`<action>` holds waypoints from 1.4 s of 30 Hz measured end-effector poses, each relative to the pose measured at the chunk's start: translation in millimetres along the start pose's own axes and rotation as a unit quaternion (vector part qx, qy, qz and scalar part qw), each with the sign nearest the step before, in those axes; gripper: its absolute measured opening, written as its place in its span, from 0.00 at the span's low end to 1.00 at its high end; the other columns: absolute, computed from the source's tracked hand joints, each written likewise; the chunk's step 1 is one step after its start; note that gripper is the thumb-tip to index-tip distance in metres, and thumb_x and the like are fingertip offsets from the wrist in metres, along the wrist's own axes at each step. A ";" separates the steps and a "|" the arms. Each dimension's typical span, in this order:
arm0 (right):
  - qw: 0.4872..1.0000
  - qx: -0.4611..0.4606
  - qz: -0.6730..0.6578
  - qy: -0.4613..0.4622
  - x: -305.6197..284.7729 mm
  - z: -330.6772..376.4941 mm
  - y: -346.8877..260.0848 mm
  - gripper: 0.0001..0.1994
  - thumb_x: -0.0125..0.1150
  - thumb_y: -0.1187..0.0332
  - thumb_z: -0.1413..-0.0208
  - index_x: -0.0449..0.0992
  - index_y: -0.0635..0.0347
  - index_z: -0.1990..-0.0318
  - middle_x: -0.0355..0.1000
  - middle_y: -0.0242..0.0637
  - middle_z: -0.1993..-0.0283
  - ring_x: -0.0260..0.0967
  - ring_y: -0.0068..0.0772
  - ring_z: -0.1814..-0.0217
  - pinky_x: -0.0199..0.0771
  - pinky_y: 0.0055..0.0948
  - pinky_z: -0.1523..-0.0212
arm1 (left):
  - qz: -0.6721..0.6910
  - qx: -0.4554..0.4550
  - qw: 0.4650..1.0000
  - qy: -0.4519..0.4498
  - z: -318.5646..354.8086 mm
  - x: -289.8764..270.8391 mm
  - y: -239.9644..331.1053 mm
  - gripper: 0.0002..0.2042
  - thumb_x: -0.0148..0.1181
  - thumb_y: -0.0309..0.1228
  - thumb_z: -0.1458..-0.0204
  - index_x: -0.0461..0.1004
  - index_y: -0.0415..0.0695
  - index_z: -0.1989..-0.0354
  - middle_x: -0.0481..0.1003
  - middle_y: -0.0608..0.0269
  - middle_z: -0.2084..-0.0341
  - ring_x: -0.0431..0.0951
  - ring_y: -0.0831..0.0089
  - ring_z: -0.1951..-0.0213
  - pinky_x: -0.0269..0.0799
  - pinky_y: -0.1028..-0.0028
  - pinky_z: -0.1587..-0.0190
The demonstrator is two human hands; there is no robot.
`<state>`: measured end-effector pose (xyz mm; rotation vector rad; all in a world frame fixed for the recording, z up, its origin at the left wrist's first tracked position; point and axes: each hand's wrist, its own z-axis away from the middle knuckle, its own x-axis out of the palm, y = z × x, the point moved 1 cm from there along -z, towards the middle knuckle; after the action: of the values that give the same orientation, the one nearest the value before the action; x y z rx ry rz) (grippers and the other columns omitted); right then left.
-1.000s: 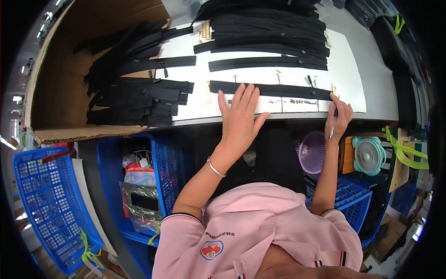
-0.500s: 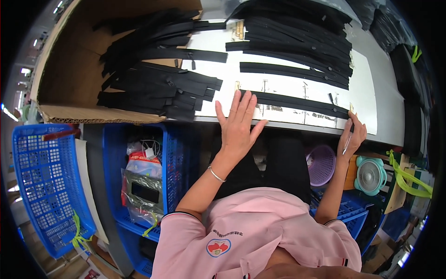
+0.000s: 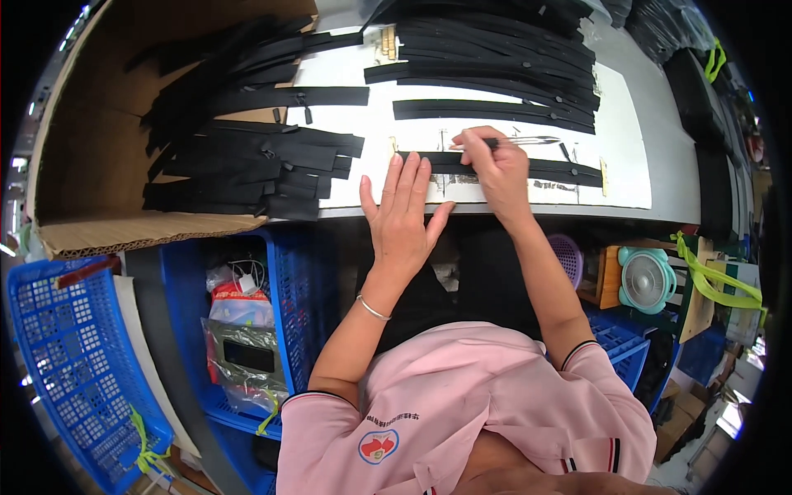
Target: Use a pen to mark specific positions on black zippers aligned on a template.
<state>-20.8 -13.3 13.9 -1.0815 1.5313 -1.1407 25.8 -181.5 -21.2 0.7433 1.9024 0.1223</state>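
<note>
The left hand (image 3: 402, 210) lies flat and open on the bench (image 3: 627, 148), palm down, with the fingers spread and pointing away from the person. It is at the near edge of the bench, and its fingertips touch the left end of a black strip (image 3: 544, 167). This strip lies along the near edge, from the fingertips to the right.

The right hand (image 3: 493, 165) is just beside the left one, on the same strip. It is closed around a thin metal tool (image 3: 528, 141), maybe scissors or tweezers; I cannot tell which. The tool points to the right, over the strip.

Farther from the person, more black strips (image 3: 495, 107) lie in rows across the bench, up to the far edge. At the left end of the bench a pile of strips (image 3: 247, 157) rests partly on a brown cardboard sheet (image 3: 91, 148).

Under the bench stand a blue crate (image 3: 301, 272) with bags inside, a second blue basket (image 3: 74, 355) at the left, and a small teal fan (image 3: 648, 279) at the right.
</note>
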 end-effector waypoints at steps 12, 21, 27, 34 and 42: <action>0.989 -0.080 0.118 -0.037 7.7 0.5 7.8 0.14 0.60 0.69 0.33 0.81 0.74 0.66 0.81 0.35 0.63 0.72 0.19 0.72 0.69 0.22 0.70 | -0.023 0.004 1.000 0.001 3.0 1.2 -0.7 0.32 0.68 0.46 0.45 0.71 0.51 0.33 0.68 0.61 0.33 0.63 0.62 0.29 0.41 0.43 0.28; 0.967 -0.151 0.202 -0.024 11.8 1.5 11.6 0.12 0.61 0.70 0.35 0.82 0.73 0.64 0.82 0.34 0.62 0.75 0.20 0.72 0.71 0.21 0.71 | -0.019 0.004 1.000 0.004 3.6 3.1 -0.1 0.31 0.69 0.46 0.46 0.72 0.51 0.34 0.69 0.61 0.34 0.63 0.63 0.29 0.40 0.44 0.28; 0.989 -0.080 0.103 -0.073 3.0 2.9 11.1 0.12 0.61 0.70 0.35 0.82 0.73 0.67 0.81 0.33 0.69 0.70 0.16 0.75 0.67 0.20 0.74 | -0.014 -0.003 1.000 -0.002 2.6 1.2 0.8 0.30 0.69 0.46 0.46 0.72 0.52 0.34 0.69 0.63 0.35 0.63 0.63 0.29 0.40 0.44 0.28; 0.985 -0.075 0.131 -0.087 3.5 3.7 14.5 0.12 0.62 0.71 0.36 0.81 0.73 0.69 0.81 0.34 0.71 0.72 0.16 0.74 0.69 0.21 0.73 | -0.011 -0.004 1.000 -0.009 0.8 0.1 2.2 0.30 0.68 0.46 0.45 0.72 0.52 0.34 0.69 0.63 0.35 0.62 0.62 0.29 0.40 0.43 0.28; 0.998 -0.028 0.004 -0.059 -16.0 8.5 7.5 0.11 0.60 0.72 0.36 0.82 0.69 0.69 0.81 0.32 0.70 0.70 0.15 0.74 0.70 0.20 0.72 | -0.007 -0.008 1.000 -0.018 1.4 0.3 1.7 0.30 0.69 0.45 0.46 0.72 0.52 0.34 0.69 0.61 0.34 0.62 0.61 0.29 0.39 0.43 0.28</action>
<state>-10.2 2.1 7.9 -1.1587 1.4817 -1.0145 27.7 -180.3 -21.3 0.7171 1.8705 0.1140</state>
